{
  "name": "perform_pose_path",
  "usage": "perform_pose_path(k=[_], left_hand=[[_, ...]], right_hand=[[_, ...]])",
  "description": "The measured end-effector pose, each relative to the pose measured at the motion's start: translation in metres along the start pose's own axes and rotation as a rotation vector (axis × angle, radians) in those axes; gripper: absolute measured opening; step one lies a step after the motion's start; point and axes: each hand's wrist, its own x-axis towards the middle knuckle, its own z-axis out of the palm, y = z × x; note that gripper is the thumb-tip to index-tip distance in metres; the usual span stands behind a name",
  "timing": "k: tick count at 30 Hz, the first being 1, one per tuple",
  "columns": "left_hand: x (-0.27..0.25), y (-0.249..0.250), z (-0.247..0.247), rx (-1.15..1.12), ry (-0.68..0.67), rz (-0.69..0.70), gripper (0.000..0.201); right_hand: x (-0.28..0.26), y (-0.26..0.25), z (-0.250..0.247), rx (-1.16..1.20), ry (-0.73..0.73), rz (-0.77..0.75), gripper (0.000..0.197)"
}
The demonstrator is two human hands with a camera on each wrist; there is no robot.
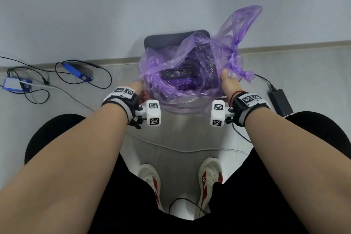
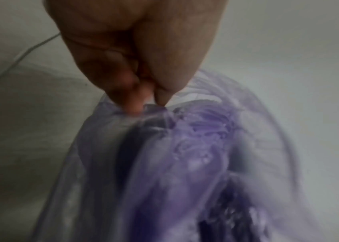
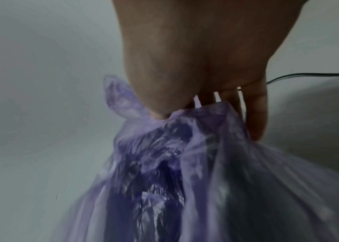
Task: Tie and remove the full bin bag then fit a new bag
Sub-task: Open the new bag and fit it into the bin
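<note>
A translucent purple bin bag point(image 1: 182, 74) full of dark rubbish sits in a dark bin point(image 1: 176, 39) against the wall. Its mouth is open, and a loose flap rises at the upper right. My left hand point(image 1: 137, 87) pinches the bag's left rim between thumb and fingertips; the left wrist view shows that left hand point(image 2: 146, 104) gripping the purple bag point(image 2: 185, 163). My right hand point(image 1: 227, 80) holds the right rim. In the right wrist view the right hand point(image 3: 185, 111) has its thumb pressed on the plastic of the bag point(image 3: 185, 180), fingers behind it.
On the grey floor to the left lie black cables, a blue device point(image 1: 76, 71) and a white box point(image 1: 13, 84). A black power adapter point(image 1: 280, 101) with its cord lies to the right. My white and red shoes point(image 1: 208, 178) stand below.
</note>
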Motion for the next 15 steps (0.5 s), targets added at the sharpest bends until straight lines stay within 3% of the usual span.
perform_pose_path(k=[3, 6, 9, 12, 15], left_hand=[[0.012, 0.019, 0.0, -0.162, 0.024, 0.142, 0.025], [0.018, 0.036, -0.001, -0.1, 0.152, 0.316, 0.015], [0.006, 0.05, 0.011, -0.022, 0.199, 0.536, 0.013], [0.002, 0.056, 0.02, 0.326, 0.224, 0.683, 0.045], [0.008, 0.063, 0.015, 0.58, 0.241, 0.711, 0.068]], right_hand=[[0.011, 0.01, -0.004, 0.035, 0.08, -0.032, 0.029], [0.018, 0.003, -0.014, -0.062, 0.196, -0.03, 0.023], [0.026, -0.011, -0.017, -0.038, 0.176, 0.003, 0.017], [0.049, -0.019, -0.011, 0.053, 0.192, -0.067, 0.029], [0.038, -0.045, -0.007, 0.267, 0.17, -0.118, 0.05]])
